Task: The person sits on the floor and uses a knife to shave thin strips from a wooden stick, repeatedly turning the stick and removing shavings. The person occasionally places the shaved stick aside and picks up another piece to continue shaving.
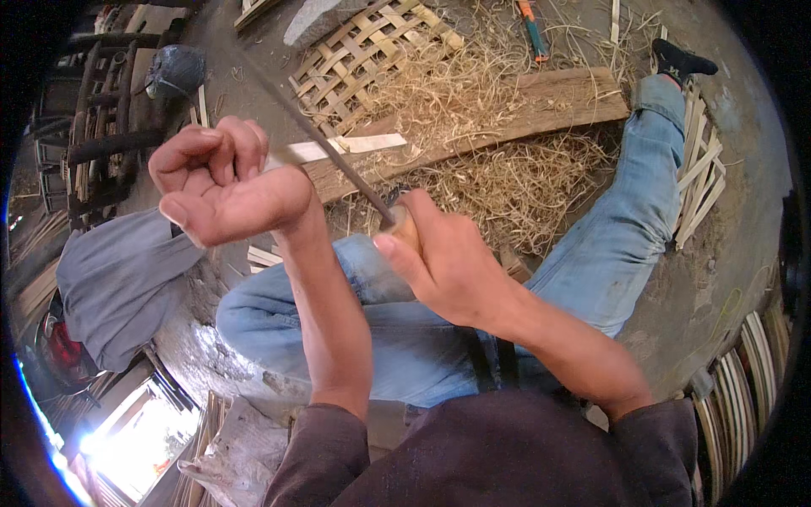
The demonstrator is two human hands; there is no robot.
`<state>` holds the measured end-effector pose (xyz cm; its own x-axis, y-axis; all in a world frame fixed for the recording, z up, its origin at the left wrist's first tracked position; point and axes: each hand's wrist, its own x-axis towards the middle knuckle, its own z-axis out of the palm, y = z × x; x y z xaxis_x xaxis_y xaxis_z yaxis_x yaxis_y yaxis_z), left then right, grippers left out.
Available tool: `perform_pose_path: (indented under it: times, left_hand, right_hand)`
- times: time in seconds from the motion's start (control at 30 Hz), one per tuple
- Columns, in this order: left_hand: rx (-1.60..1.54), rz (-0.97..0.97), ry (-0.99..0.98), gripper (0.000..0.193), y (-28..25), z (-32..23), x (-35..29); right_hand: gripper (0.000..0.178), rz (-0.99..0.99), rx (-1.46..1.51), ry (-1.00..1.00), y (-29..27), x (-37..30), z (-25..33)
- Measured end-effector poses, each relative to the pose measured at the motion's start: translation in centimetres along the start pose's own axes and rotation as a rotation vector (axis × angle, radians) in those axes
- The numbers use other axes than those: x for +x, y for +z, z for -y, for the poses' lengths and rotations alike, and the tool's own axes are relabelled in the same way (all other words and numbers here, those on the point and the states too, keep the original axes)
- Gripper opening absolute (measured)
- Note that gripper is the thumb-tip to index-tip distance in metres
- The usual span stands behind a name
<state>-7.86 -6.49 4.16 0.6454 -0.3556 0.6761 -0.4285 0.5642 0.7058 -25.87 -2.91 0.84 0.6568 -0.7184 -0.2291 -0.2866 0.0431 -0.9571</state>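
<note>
My right hand [452,258] is closed around the pale wooden handle of a long thin-bladed knife [342,165]. Its dark, narrow blade slants up and to the left, away from my body. To the left, my left hand [224,182] is turned palm up with the fingers curled and the thumb out to the side. A flat, pale bamboo strip [359,144] runs rightward from those curled fingers, passing behind the knife blade. The hand's heel partly hides where the strip is gripped.
A curved wooden plank [557,97] lies ahead, with curly shavings [507,190] heaped around it. Beyond it are a woven bamboo panel [372,55] and an orange-and-green-handled tool [533,34]. My outstretched leg [629,220] borders the right; split strips [699,173] lie beside it. A grey cloth [122,275] hangs left.
</note>
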Motion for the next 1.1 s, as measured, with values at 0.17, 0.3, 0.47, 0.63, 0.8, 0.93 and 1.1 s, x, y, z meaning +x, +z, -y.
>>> perform_pose_path:
  times: [0.17, 0.3, 0.47, 0.63, 0.8, 0.93, 1.1]
  left_hand:
    - [0.128, 0.002, 0.084, 0.061, 1.2, 0.7, 1.0]
    - [0.052, 0.003, -0.010, 0.062, 0.1, 0.2, 0.2]
    - [0.011, 0.017, 0.008, 0.064, 0.3, 0.5, 0.3]
    - [0.091, 0.013, -0.025, 0.064, -0.5, -0.1, 0.4]
    - [0.203, 0.010, -0.111, 0.066, -2.9, -2.7, 2.5]
    - [0.357, 0.106, -0.115, 0.067, -1.9, -1.2, 1.6]
    - [0.164, -0.008, -0.155, 0.069, -1.5, -1.1, 1.6]
  right_hand:
    - [0.038, 0.035, -0.112, 0.060, 0.4, 0.5, -0.6]
    - [0.041, 0.009, -0.106, 0.009, 0.4, 0.4, -2.2]
    - [0.036, -0.014, -0.150, 0.211, -0.1, -0.7, -5.7]
    - [0.036, -0.017, -0.018, -0.012, -0.1, -0.6, 0.8]
    - [0.038, 0.138, -0.033, 0.049, 2.4, -0.1, 0.7]
    - [0.036, 0.100, -0.032, 0.056, 3.3, -0.1, -1.0]
    - [0.035, 0.019, -0.065, -0.025, 3.1, 0.1, 0.2]
